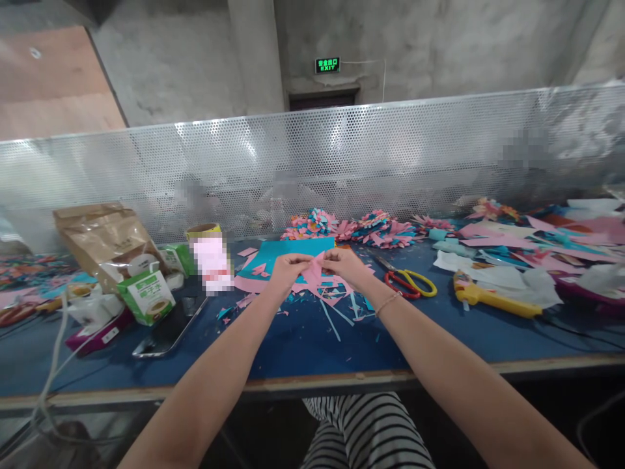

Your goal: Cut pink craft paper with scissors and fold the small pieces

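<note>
Between my two hands is a piece of pink paper (315, 268), held a little above the blue table. My left hand (290, 270) pinches its left side with the fingertips, and my right hand (344, 264) pinches its right side. Below and around the hands lie pink and blue paper offcuts (336, 296) and thin strips. A blue paper sheet (288, 251) lies just behind my left hand, partly over pink paper. To the right of my right hand rest scissors (407, 284) with one red and one yellow handle loop.
Bunches of pink and blue cut-paper flowers (385, 228) stand along the perforated metal screen (390, 146). A yellow glue gun (498, 303) lies at right beside crumpled white paper. On the left are a brown paper bag (105, 238), a green-white box (146, 296) and a phone (168, 329).
</note>
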`<move>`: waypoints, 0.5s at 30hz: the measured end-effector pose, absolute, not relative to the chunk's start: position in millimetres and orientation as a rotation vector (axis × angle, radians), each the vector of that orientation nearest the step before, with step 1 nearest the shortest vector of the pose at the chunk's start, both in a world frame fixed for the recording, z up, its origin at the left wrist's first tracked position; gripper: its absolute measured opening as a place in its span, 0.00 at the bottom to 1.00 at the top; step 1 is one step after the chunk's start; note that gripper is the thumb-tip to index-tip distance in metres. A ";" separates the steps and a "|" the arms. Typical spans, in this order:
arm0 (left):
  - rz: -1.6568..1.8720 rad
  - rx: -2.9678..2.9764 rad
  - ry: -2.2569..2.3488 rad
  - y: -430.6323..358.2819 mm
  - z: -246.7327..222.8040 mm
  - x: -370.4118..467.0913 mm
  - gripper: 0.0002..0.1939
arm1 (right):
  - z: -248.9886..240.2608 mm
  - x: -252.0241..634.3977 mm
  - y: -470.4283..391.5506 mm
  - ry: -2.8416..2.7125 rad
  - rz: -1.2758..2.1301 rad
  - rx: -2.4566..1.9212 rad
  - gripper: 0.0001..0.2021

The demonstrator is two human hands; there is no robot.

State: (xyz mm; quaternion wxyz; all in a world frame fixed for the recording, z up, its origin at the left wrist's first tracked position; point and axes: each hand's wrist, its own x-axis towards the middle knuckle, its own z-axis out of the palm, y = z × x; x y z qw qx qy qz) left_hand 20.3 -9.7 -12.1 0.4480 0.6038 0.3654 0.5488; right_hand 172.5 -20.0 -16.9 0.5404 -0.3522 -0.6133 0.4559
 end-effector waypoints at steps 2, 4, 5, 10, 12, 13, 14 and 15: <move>1.358 1.468 0.854 -11.5 -10.7 21.0 0.09 | -17.2 173.6 -19.1 -1.460 1.102 -0.820 0.14; 1.345 1.377 0.712 -14.6 -8.0 22.1 0.10 | -18.3 175.1 -17.2 -1.428 1.130 -0.750 0.13; 1.326 1.307 0.638 -16.5 -6.3 22.7 0.11 | -18.9 175.8 -16.3 -1.407 1.132 -0.703 0.13; 1.139 1.168 0.564 -27.4 -1.2 27.0 0.08 | -20.3 175.0 -16.1 -1.399 1.059 -0.531 0.10; 1.077 1.188 0.550 -30.4 -0.9 28.8 0.08 | -20.0 173.0 -16.3 -1.461 1.025 -0.498 0.09; 1.066 1.195 0.545 -31.1 -0.9 29.4 0.09 | -19.7 172.5 -15.8 -1.508 0.991 -0.497 0.08; 1.068 1.201 0.549 -31.3 -0.9 29.7 0.10 | -19.2 173.2 -14.8 -1.562 0.941 -0.517 0.08; 1.076 1.204 0.562 -31.0 -0.9 29.8 0.12 | -18.7 175.4 -13.4 -1.621 0.865 -0.567 0.09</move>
